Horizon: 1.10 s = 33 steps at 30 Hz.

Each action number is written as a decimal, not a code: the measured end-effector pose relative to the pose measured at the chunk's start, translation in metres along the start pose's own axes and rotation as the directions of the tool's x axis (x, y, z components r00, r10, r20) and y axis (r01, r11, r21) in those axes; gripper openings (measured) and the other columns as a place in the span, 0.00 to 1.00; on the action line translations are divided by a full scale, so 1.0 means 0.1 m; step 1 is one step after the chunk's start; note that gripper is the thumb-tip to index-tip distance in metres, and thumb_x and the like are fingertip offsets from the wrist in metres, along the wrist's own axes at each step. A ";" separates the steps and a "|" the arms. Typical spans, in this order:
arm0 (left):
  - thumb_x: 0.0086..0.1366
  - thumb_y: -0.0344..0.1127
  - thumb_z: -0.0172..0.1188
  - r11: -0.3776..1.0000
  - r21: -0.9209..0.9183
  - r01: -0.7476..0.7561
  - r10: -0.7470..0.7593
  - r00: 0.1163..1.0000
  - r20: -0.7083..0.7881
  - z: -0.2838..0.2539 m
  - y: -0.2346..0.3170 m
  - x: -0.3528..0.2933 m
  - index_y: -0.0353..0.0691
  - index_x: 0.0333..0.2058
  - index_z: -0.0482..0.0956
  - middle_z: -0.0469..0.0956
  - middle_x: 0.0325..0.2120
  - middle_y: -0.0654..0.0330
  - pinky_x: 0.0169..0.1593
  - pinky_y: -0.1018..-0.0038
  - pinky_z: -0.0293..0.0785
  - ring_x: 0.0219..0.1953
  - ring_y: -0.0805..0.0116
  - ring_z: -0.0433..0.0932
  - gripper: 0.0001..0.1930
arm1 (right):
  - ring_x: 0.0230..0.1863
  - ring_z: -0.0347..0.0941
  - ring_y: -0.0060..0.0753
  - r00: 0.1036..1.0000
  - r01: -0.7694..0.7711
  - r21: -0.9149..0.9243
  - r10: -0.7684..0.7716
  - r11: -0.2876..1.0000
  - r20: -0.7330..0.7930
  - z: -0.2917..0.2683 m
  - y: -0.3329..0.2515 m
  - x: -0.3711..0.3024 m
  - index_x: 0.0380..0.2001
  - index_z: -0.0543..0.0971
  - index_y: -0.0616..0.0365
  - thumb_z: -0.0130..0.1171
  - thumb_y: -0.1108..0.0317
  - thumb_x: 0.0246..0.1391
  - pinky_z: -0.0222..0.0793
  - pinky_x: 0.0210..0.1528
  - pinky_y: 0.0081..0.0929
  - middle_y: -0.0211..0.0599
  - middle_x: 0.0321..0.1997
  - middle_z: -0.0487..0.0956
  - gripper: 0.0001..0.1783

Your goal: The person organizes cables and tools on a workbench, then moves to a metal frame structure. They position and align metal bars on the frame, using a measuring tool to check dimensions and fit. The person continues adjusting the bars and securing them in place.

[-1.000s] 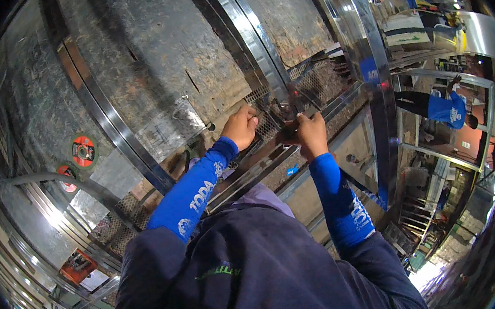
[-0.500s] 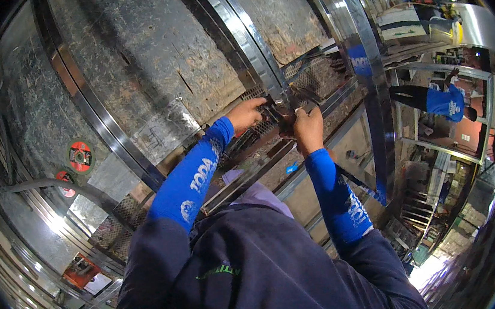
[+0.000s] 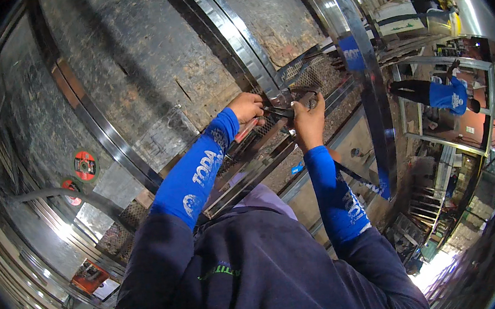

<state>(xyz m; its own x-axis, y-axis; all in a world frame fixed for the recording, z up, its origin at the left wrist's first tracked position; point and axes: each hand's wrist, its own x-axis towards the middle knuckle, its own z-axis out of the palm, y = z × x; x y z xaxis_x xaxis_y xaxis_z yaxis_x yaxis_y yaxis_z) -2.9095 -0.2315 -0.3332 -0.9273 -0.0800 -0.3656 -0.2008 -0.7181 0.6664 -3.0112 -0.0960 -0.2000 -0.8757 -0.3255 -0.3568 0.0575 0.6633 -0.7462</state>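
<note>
My left hand [image 3: 247,107] is closed, fingers curled by the end of a shiny metal channel [image 3: 235,35]; what it grips is mostly hidden. Just below its fingers shows a narrow red piece [image 3: 246,130], and I cannot tell whether that hand holds it. Close by on the right, my right hand [image 3: 310,121] is closed with its thumb against a slim dark rod-like piece [image 3: 279,112], which spans the gap toward my left fingers. Both hands are over a perforated metal mesh [image 3: 306,79] at the near edge of the worn work board [image 3: 147,62].
Another long metal profile [image 3: 90,120] crosses the board at left, near red-and-black cutting discs [image 3: 85,165] and a grey hose [image 3: 64,190]. A tall polished profile [image 3: 375,111] stands to the right. A person in a blue shirt [image 3: 449,97] is farther off at right.
The view has shifted slightly. My right hand's fingers have spread a little from the channel end, and the dark rod-like piece and the red piece now show more clearly.
</note>
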 end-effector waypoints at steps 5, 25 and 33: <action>0.59 0.17 0.61 0.990 0.125 -0.060 0.052 0.996 0.070 -0.08 -0.06 0.04 0.34 0.29 0.70 0.70 0.24 0.64 0.31 0.65 0.80 0.26 0.71 0.75 0.08 | 0.45 0.79 0.33 0.994 0.070 0.130 -0.080 0.989 0.069 0.00 -0.14 -0.04 0.79 0.39 0.59 0.66 0.78 0.55 0.81 0.38 0.29 0.55 0.59 0.73 0.59; 0.60 0.19 0.60 0.996 0.072 0.047 -0.050 0.998 0.045 -0.09 -0.01 -0.02 0.34 0.36 0.76 0.77 0.28 0.64 0.25 0.74 0.74 0.26 0.72 0.80 0.06 | 0.68 0.65 0.45 0.879 0.455 0.050 -0.458 0.889 0.136 0.06 -0.07 -0.15 0.78 0.25 0.55 0.87 0.74 0.35 0.74 0.65 0.38 0.56 0.76 0.52 0.87; 0.63 0.20 0.60 0.992 0.085 0.097 -0.100 0.995 0.028 -0.04 -0.03 -0.04 0.36 0.36 0.78 0.79 0.29 0.67 0.27 0.74 0.72 0.29 0.76 0.77 0.05 | 0.61 0.74 0.40 0.954 0.203 0.309 -0.259 0.929 0.150 0.12 -0.05 -0.18 0.79 0.32 0.48 0.80 0.84 0.40 0.83 0.53 0.38 0.58 0.71 0.62 0.77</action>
<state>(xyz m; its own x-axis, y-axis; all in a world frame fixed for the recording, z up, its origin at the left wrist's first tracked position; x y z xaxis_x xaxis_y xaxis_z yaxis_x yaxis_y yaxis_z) -2.9043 -0.2316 -0.3367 -0.9112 0.0114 -0.4118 -0.3157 -0.6614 0.6803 -2.9902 -0.1014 -0.1970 -0.7783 -0.5836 -0.2316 0.0237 0.3413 -0.9397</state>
